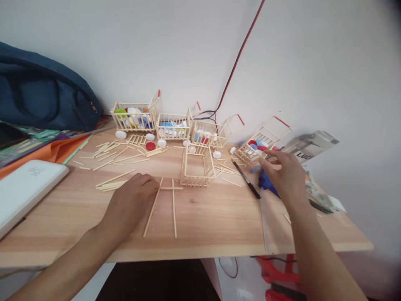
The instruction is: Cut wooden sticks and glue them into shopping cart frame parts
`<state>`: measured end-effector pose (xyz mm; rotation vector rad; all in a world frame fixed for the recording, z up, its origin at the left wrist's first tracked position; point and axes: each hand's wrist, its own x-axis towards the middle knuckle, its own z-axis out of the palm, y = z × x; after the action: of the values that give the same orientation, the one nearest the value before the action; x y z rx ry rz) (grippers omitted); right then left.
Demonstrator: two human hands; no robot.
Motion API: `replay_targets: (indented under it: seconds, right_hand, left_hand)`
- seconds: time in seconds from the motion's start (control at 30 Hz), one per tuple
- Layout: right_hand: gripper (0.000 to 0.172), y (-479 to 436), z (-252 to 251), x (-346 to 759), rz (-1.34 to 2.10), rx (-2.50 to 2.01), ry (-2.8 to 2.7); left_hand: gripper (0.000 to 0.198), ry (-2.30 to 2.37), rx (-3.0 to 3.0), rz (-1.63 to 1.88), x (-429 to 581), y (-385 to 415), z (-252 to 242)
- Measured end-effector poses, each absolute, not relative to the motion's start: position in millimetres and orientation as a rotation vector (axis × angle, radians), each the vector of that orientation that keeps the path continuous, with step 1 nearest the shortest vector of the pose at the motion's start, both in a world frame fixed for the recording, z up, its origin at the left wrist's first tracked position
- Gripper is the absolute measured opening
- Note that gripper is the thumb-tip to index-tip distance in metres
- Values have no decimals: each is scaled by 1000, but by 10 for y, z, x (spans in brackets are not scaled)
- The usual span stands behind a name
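Observation:
My left hand (133, 200) rests knuckles-up on the wooden table (219, 221), fingers curled over the end of thin wooden sticks (173, 207) laid in a frame shape. My right hand (286, 175) reaches over a blue tool (265, 182), fingers bent around it, beside a black pen (247, 179). An open stick cage (197, 165) stands between the hands. Several small stick carts (135, 116) filled with bottle caps line the back, one cart (261, 144) tilted near my right fingers.
Loose sticks (109, 184) and caps (151, 146) lie scattered on the left half. A white flat device (21, 188), coloured paper (59, 150) and a dark blue bag (40, 92) sit at the left. A red and black cable (238, 58) runs up the wall. A printed box (308, 144) lies at right.

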<state>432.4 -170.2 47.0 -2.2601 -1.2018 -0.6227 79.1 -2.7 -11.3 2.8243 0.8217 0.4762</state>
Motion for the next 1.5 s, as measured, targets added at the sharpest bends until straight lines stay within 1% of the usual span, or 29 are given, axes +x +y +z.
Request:
replay_targets:
  seconds: [0.1, 0.27, 0.5, 0.93, 1.3, 1.4, 1.5]
  right_hand:
    - [35, -1631, 316, 4649, -644, -2282, -1215]
    - [27, -1530, 98, 4830, -593, -2286, -1232]
    - [24, -1502, 86, 4879, -544, -2245, -1314]
    - [27, -1564, 356, 4785, -656, -2200, -1409]
    - [19, -1700, 643, 4600, -741, -2225, -1459]
    - [17, -1722, 774, 4555, -727, -2220, -1476]
    - [19, -1738, 910, 4537, -709, -2205, -1524]
  left_hand:
    - [21, 826, 2807, 474, 794, -20, -123]
    - [20, 840, 2791, 486, 790, -11, -136]
    - [24, 879, 2776, 474, 793, -38, -107]
    - [22, 880, 2758, 438, 792, -63, -97]
    - [21, 903, 2755, 414, 797, -81, -89]
    - [21, 894, 2745, 452, 787, -75, -102]
    - [22, 897, 2712, 516, 785, -65, -107]
